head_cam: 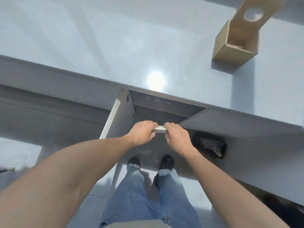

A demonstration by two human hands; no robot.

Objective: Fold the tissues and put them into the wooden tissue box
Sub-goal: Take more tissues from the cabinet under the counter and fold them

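A small white folded tissue (pixel 160 129) is pinched between my left hand (pixel 142 134) and my right hand (pixel 176 137), held in the air in front of the table edge, above the floor. The wooden tissue box (pixel 230 51) stands on the pale table top at the far right. Its lid (pixel 250 15), with a round hole, is tilted up and back, so the box is open at the top. The box is well away from both hands, up and to the right.
The glossy pale table (pixel 98 46) fills the upper half, its front edge (pixel 213 106) running diagonally. Below it is an open knee space with white panels. A dark bundle (pixel 209 145) lies on the floor at the right. My feet stand below the hands.
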